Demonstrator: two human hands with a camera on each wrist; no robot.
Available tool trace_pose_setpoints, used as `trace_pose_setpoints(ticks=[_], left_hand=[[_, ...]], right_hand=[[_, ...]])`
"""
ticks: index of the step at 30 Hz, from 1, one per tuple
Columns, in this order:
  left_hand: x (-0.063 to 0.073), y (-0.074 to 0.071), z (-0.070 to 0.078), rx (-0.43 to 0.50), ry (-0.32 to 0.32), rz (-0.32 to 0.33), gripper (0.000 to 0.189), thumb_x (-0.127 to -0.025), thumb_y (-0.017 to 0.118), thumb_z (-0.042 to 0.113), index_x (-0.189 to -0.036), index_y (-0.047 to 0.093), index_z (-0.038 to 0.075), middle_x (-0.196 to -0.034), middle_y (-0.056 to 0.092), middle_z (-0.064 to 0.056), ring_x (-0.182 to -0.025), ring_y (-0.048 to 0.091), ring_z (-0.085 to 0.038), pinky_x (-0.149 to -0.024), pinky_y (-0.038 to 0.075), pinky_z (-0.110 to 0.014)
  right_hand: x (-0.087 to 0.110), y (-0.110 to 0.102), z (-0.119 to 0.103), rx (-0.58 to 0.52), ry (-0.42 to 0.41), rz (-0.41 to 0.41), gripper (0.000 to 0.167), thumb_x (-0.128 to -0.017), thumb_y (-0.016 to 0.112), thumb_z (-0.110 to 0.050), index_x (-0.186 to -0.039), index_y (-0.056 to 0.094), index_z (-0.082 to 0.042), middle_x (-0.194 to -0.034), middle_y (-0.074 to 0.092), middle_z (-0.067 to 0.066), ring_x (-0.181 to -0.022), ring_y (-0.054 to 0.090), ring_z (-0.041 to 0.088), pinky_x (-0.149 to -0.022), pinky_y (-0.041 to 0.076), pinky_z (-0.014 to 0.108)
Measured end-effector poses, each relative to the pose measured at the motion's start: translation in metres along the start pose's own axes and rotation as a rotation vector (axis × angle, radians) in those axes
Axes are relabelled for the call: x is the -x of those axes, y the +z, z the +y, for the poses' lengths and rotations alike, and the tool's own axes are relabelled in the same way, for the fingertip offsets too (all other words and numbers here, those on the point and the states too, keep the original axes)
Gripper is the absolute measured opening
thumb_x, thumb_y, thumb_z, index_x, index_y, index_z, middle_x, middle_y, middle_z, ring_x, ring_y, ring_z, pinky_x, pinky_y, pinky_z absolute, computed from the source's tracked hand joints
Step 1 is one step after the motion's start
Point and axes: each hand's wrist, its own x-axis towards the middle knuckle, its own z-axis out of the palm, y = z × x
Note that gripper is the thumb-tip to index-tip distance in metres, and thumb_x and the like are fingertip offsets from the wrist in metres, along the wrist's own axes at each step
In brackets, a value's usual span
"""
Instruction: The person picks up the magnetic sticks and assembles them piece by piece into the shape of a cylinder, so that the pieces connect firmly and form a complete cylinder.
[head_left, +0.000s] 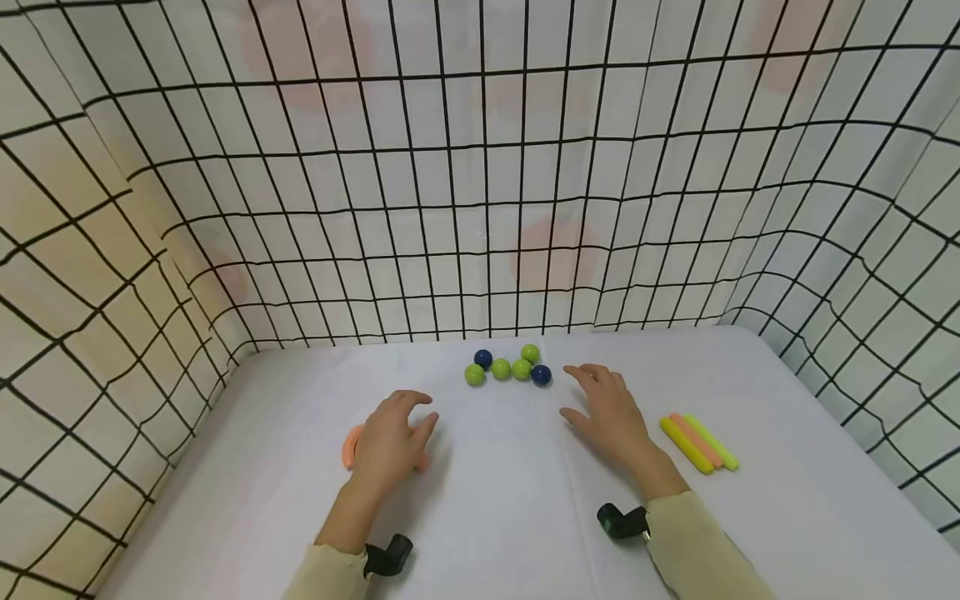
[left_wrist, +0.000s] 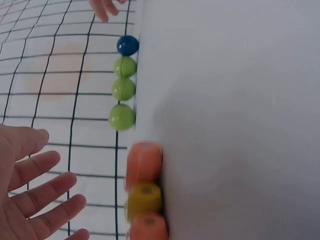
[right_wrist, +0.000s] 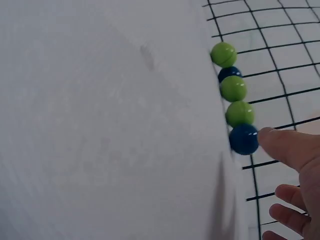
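Note:
My left hand point(head_left: 392, 442) hovers over a group of short rounded pieces, its fingers loosely bent and nothing in its grasp. An orange piece point(head_left: 350, 450) shows at its left, and the hand hides much of the group. In the left wrist view an orange piece point(left_wrist: 144, 162), a yellow piece point(left_wrist: 144, 201) and another orange one line up beside the spread fingers. Farther back lies a cluster of small glossy balls, several green point(head_left: 501, 368) and two dark blue point(head_left: 541, 375). Beside the right-hand blue ball, my right hand point(head_left: 611, 417) is held with thumb and fingers apart, holding nothing.
Three sticks, yellow point(head_left: 686, 446), orange point(head_left: 697, 442) and lime point(head_left: 711, 442), lie side by side to the right of my right hand. A black wire grid point(head_left: 483, 206) stands behind the white tabletop point(head_left: 502, 517) and along both sides.

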Motion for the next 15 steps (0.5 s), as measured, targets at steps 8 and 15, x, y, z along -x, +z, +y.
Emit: trace_pose_setpoints(ticks=[8, 15], left_hand=[[0.003, -0.023, -0.032, 0.093, -0.143, 0.002, 0.031, -0.092, 0.071, 0.022, -0.119, 0.067, 0.007, -0.124, 0.06, -0.013, -0.112, 0.059, -0.032, -0.089, 0.053, -0.047], [0.0, -0.04, -0.054, 0.099, -0.233, -0.01, 0.04, -0.093, 0.069, 0.024, -0.128, 0.063, 0.004, -0.131, 0.054, -0.022, -0.115, 0.056, -0.038, -0.09, 0.05, -0.052]], right_hand=[[-0.016, 0.014, 0.004, -0.09, 0.044, -0.082, 0.068, -0.087, 0.076, -0.027, -0.147, 0.047, -0.018, -0.146, 0.047, 0.017, -0.13, 0.045, 0.039, -0.107, 0.042, 0.058], [-0.033, 0.018, 0.002, -0.304, 0.134, -0.148, 0.069, -0.089, 0.073, -0.03, -0.15, 0.041, -0.019, -0.147, 0.046, 0.017, -0.132, 0.047, 0.038, -0.109, 0.04, 0.058]])
